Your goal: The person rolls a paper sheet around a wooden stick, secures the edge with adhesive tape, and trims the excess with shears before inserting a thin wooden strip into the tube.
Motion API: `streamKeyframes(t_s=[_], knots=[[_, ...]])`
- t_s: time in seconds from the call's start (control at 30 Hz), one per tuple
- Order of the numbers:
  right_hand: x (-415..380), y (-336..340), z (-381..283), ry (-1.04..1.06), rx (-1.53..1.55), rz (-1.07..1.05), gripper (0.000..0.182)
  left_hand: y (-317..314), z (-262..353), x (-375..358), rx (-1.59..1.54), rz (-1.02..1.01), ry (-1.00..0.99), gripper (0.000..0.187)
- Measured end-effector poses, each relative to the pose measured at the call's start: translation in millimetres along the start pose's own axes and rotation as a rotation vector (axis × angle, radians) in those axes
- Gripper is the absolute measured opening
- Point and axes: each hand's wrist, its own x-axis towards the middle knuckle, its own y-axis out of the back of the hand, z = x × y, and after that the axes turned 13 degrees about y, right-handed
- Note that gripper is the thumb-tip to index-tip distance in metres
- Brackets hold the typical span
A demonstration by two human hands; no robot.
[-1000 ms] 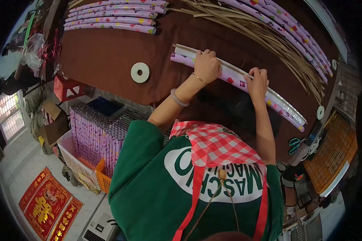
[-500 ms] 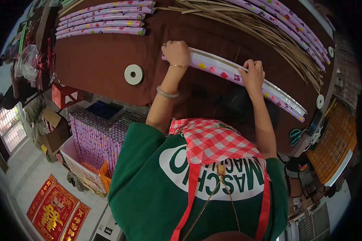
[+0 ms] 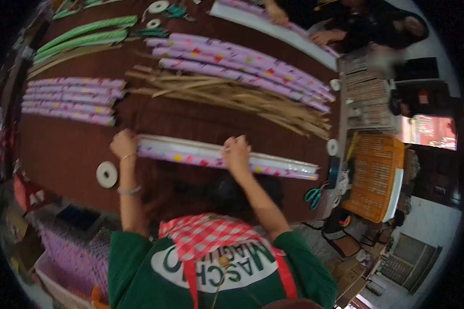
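A long sheet of purple patterned wrapping paper lies in front of me on the brown-covered table, its white inner side showing along a pale strip at the far edge. My left hand is closed at the paper's left end. Past the middle of its length, my right hand pinches the far edge with bent fingers. A white tape roll lies left of my left forearm. Teal scissors rest near the table's right edge, beside a dark tape dispenser.
Brown flat strips lie in a loose pile beyond the paper. Finished purple rolls form a row on the left, with more purple rolls farther back. Across the table, another person's hands handle a similar sheet. An orange crate stands right.
The view has tilted up and turned right, bringing the far side and another person into sight. Both my hands stay on the paper, with little visible change in their hold.
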Motion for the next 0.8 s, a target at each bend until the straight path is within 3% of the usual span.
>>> streamKeyframes(t_s=[0.03,0.27,0.8], knots=[[-1,-1,2,0.034,0.042,0.01,0.024,10,4,-8,-0.142,0.011,-0.021,0.023],[-2,10,-7,0.061,0.04,-0.008,0.028,17,9,-10,-0.215,-0.067,0.147,0.022],[-1,13,2,0.056,0.077,-0.027,0.026,8,5,-10,-0.267,-0.045,0.146,0.021]])
